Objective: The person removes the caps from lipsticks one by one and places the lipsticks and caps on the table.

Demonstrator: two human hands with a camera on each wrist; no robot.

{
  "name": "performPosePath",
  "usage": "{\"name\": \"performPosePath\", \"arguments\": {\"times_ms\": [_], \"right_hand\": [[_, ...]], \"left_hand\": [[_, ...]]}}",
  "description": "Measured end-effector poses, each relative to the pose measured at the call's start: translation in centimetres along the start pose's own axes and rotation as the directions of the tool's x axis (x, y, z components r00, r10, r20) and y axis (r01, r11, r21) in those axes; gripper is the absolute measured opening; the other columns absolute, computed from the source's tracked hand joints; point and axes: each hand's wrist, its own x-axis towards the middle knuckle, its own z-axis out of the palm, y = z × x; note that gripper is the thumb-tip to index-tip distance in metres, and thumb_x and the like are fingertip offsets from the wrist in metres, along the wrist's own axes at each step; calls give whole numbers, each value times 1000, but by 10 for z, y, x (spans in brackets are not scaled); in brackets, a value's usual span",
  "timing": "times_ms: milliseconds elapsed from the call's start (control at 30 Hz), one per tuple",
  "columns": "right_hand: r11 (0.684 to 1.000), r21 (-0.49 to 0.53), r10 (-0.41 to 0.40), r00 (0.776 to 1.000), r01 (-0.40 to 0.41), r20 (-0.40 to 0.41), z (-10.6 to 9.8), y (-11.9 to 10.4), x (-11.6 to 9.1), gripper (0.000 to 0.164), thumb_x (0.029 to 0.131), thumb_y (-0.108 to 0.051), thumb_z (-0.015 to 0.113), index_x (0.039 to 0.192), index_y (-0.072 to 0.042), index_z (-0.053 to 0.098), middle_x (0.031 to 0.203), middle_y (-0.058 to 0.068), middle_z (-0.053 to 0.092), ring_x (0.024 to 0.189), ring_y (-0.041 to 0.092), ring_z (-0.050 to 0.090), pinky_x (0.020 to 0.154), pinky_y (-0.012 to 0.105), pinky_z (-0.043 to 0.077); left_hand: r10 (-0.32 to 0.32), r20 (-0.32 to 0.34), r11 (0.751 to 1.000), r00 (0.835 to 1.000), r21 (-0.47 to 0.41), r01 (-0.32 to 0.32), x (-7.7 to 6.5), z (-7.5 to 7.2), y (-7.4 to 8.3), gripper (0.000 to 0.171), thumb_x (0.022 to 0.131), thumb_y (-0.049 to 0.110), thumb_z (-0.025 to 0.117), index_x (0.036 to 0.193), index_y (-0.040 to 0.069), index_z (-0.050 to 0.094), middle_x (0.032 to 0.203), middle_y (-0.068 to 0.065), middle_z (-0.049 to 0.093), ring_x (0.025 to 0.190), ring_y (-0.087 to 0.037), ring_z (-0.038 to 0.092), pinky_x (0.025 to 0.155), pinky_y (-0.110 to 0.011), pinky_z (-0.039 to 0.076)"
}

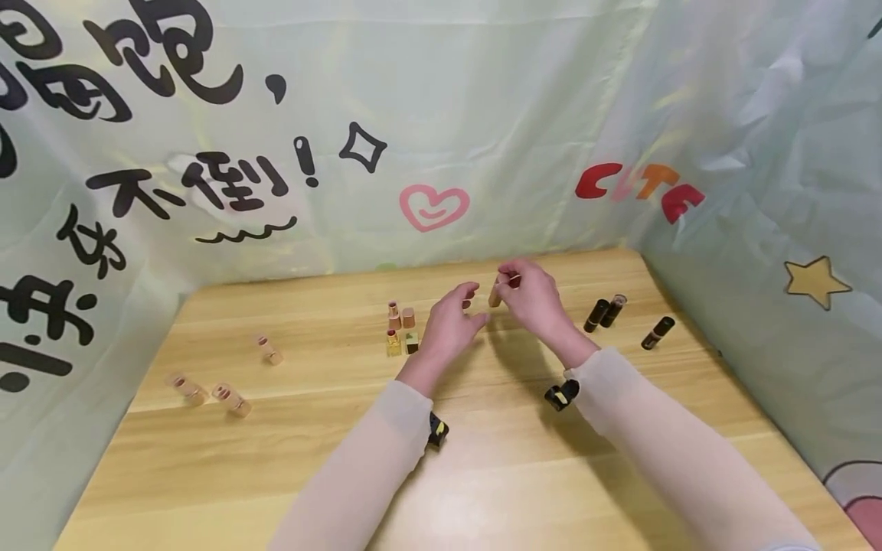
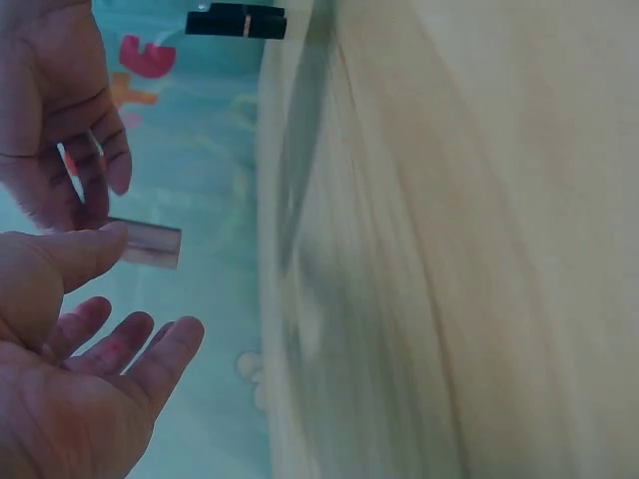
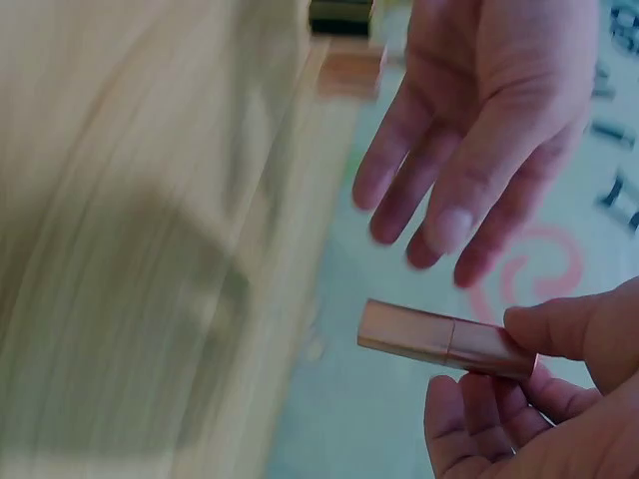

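Observation:
My right hand (image 1: 532, 300) pinches a rose-gold lipstick tube (image 3: 419, 334) between thumb and fingers, above the far part of the table. The tube looks closed, with a seam round its middle, and its lower end sticks out of the grip. My left hand (image 1: 448, 321) is beside it with fingers spread and slightly bent, holding nothing. In the right wrist view the left fingertips (image 3: 454, 230) are apart from the tube. Left of that hand stand an uncapped rose-gold lipstick (image 1: 394, 316) with a cap (image 1: 409, 317), and an uncapped gold lipstick (image 1: 393, 344) with its dark-and-gold cap (image 1: 412, 343).
Three pinkish tubes with clear tops, one of them a lipstick tube (image 1: 270, 350), stand on the wooden table (image 1: 310, 459) at the left. Three black tubes, one a tilted-looking tube (image 1: 658, 334), are at the right. A printed cloth (image 1: 517, 153) hangs behind and beside the table.

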Motion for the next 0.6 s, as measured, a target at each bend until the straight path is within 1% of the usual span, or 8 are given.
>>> {"name": "performPosePath", "arguments": {"times_ms": [100,200,300,367,467,600], "right_hand": [[999,20,-41,999,40,32,9,-17,-13,29,100,-11,66,128,-1,67,115,13,70,109,33,67,87,47,56],[997,40,-72,995,70,63,18,-28,-25,29,98,-12,70,125,-2,68,113,11,71,107,31,67,86,45,56],[994,64,-99,991,93,93,26,-36,-35,28,97,-12,72,124,-3,69,112,11,72,107,30,67,86,44,57],[991,85,-111,988,102,111,31,-41,-40,27,97,-12,73,123,-4,70,111,10,72,106,29,68,86,43,57],[987,121,-121,982,103,144,38,-46,-45,26,98,-13,74,122,-5,70,109,9,74,105,27,68,85,41,57],[980,174,-128,973,94,194,46,-51,-51,26,98,-15,75,121,-5,70,107,8,75,104,27,68,84,38,56]], "left_hand": [[-3,-11,999,1000,-35,3,-14,-10,-4,57,99,21,75,152,15,54,147,-10,63,134,-27,62,106,-41,56],[0,-36,998,999,-56,-2,-28,-18,-8,51,98,21,76,146,14,60,143,-8,66,131,-26,64,106,-41,56],[20,-67,998,998,-66,-25,-41,-25,-13,38,98,20,76,135,12,67,131,-6,73,124,-24,68,104,-41,56],[31,-75,997,997,-70,-36,-49,-30,-17,30,98,18,76,127,11,71,121,-5,77,116,-22,71,102,-41,57],[38,-61,995,997,-85,-43,-61,-38,-24,24,97,16,77,120,10,74,109,-4,78,107,-21,74,98,-41,58],[29,-20,995,999,-95,-31,-73,-50,-32,23,97,15,78,119,11,75,105,-2,77,104,-20,73,97,-40,58]]}}
